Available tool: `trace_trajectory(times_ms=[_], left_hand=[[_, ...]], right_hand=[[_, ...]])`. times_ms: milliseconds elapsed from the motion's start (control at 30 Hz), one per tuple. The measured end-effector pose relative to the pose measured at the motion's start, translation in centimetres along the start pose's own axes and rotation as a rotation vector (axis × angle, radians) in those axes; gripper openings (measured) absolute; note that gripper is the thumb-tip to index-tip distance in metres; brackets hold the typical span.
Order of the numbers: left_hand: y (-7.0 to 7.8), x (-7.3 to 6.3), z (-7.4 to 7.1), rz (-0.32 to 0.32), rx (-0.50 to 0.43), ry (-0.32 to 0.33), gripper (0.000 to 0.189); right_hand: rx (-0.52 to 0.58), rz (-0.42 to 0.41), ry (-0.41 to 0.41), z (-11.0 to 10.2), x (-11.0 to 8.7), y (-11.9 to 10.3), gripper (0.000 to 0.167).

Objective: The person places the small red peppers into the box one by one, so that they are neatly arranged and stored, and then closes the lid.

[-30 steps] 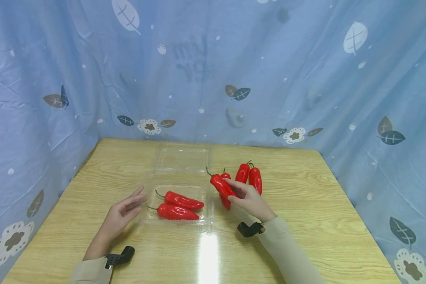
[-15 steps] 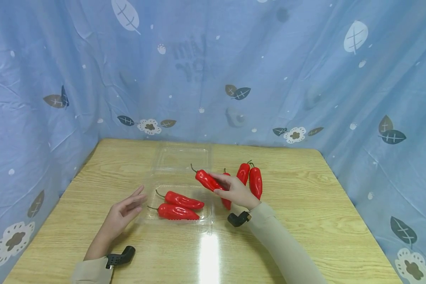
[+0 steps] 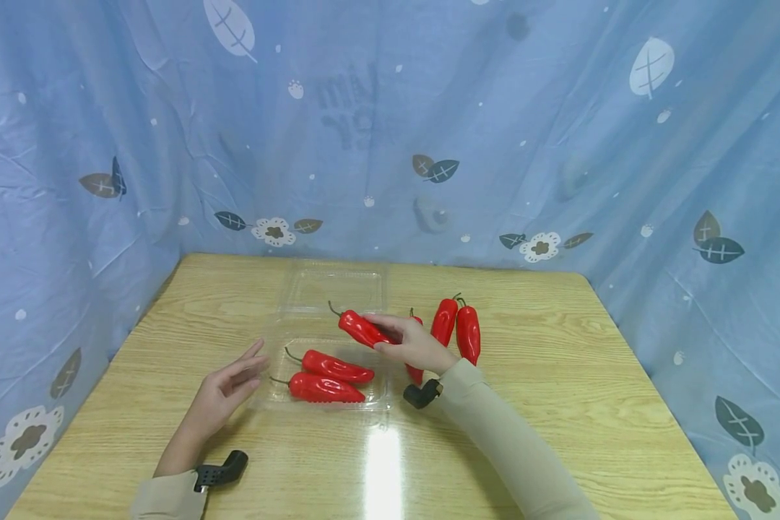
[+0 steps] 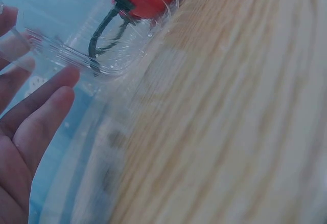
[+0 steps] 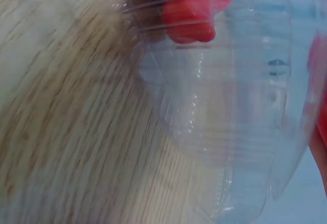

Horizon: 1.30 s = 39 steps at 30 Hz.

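My right hand (image 3: 416, 344) grips a red chili pepper (image 3: 360, 328) by its lower part, the green stem pointing up and left. It hangs over the back right part of a clear plastic clamshell box (image 3: 383, 396), whose lid (image 3: 338, 291) lies folded back. Inside the box two red peppers (image 3: 335, 367) lie side by side, stems to the left. Beside the box's left rim my left hand (image 3: 226, 386) stays with relaxed fingers; in the left wrist view the fingertips (image 4: 66, 75) are right at the clear rim. Part of the held pepper is hidden behind my right fingers.
To the right of the box, a red pepper (image 3: 416, 372) lies partly behind my right hand. Two more peppers (image 3: 468, 334) rest farther right on the wooden table (image 3: 559, 390). A blue patterned curtain (image 3: 390, 130) encloses the back and sides.
My right hand has carried the pepper leftward from beside the loose peppers to over the box. My left hand has not moved.
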<state>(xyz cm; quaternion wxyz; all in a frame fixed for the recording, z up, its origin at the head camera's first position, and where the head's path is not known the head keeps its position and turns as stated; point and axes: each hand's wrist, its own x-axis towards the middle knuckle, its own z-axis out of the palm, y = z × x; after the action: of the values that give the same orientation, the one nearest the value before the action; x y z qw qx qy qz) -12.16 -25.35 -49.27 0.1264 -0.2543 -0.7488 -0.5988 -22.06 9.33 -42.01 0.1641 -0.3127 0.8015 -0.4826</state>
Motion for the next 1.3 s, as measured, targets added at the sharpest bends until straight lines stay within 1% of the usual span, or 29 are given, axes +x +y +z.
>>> trace_trajectory(times_ms=[267,433,567,767,933,1133,1300], left_hand=[[0.0,0.0,0.0,-0.002,0.008,0.002,0.032],[-0.1,0.1,0.0,-0.003,0.017,0.002,0.031],[0.0,0.0,0.0,-0.005,0.018,0.003,0.032],[0.0,0.0,0.0,-0.001,0.011,-0.003,0.033],[0.0,0.0,0.1,0.003,0.014,0.000,0.033],[0.1,-0.1,0.1,-0.007,0.015,0.000,0.033],[0.2,0.0,0.1,-0.004,0.024,-0.001,0.033]], right_hand=[[0.007,-0.029,-0.048,0.7,1.4,-0.3,0.055],[0.005,-0.023,-0.071,1.1,2.2,-0.1,0.055],[-0.022,-0.019,-0.082,1.5,2.7,0.2,0.055],[-0.058,-0.053,-0.101,2.0,3.2,0.2,0.056],[-0.117,-0.083,-0.112,2.3,3.6,0.1,0.056],[-0.167,-0.042,-0.139,2.7,3.9,0.1,0.056],[-0.217,-0.035,-0.161,2.9,4.2,0.0,0.056]])
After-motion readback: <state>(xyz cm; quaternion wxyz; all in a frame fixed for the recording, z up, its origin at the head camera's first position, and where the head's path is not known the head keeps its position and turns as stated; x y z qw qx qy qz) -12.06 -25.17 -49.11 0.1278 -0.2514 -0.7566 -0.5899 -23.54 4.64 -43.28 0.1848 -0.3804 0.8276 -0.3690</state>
